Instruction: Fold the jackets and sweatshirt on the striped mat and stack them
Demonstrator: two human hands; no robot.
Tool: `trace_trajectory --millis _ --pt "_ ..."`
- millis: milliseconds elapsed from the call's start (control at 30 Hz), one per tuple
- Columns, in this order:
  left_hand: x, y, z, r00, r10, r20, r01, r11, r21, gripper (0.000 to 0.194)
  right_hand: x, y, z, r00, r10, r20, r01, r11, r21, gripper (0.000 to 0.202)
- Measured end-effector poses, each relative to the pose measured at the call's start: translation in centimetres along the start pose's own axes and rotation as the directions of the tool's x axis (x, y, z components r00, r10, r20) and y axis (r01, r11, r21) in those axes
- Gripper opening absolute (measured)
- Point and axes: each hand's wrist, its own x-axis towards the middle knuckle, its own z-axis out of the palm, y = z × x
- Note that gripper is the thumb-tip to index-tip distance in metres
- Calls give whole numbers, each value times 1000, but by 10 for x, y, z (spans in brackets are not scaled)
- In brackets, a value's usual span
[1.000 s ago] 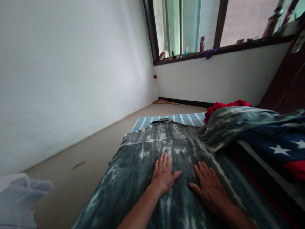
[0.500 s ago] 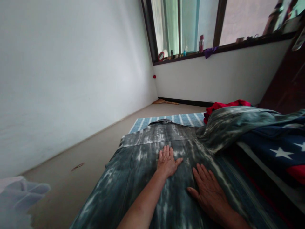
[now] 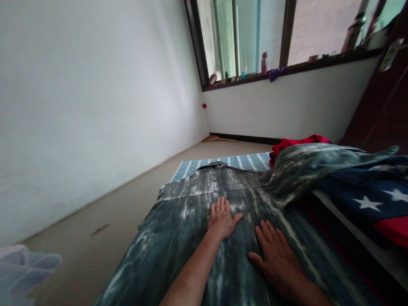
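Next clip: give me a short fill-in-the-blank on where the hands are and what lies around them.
1. Both hands lie ____ on the bleached denim garment, fingers spread.
2. The left hand is placed ____ from the camera than the right hand.
3. Beyond the garment's collar shows a cloth with blue and white ____.
4. The fabric at the right edge carries white ____ on dark blue.

Missing words: flat; farther; stripes; stars
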Motion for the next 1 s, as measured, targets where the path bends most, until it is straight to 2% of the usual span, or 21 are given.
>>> trace_trajectory --millis 300,467,733,900,1000 --pt "1 -1 3 1000 4 -20 -4 1000 -8 86 1 1 4 1000 4 -5 -4 1000 -9 77" --pt "0 0 1 1000 1 -14 -1 1000 -18 85 0 3 7 999 -8 -51 9 1000 11 76" --pt "-2 2 -4 1000 -12 18 13 1000 -22 85 0 -1 -1 1000 13 11 -13 1000 -10 75" --pt "0 1 -1 1000 -6 2 6 1000 -9 85 -1 -2 -4 1000 11 -1 -11 1000 8 74" --pt "1 0 0 1000 -10 -2 10 1000 2 84 0 -3 -8 999 21 33 -22 1000 10 74"
